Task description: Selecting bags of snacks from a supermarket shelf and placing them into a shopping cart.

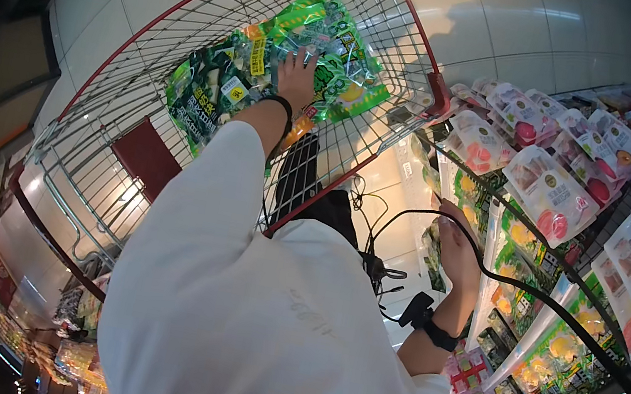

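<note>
My left hand [297, 77] lies on the upper side of green plastic snack bags inside a wire shopping cart [160, 21], its fingers somewhat spread. Under and right of it is a bright green bag [344, 69]; a darker green bag [208, 86] with a yellow-and-white sticker lies to the left. A black band circles that wrist. On the right, my right hand [458, 247] is beside the shelf, close to hanging green-and-yellow snack bags [469, 189]. A black cable [504, 278] passes across it. Its fingertips are partly hidden, so any grip is unclear.
White pouches with pink fruit pictures [550, 194] fill the upper rack at right. More packets [565, 361] hang below along the shelf edge. Thin black cables [382, 269] dangle by my waist. Pale floor tiles [499, 14] extend beyond the cart; other goods [82, 368] stand at lower left.
</note>
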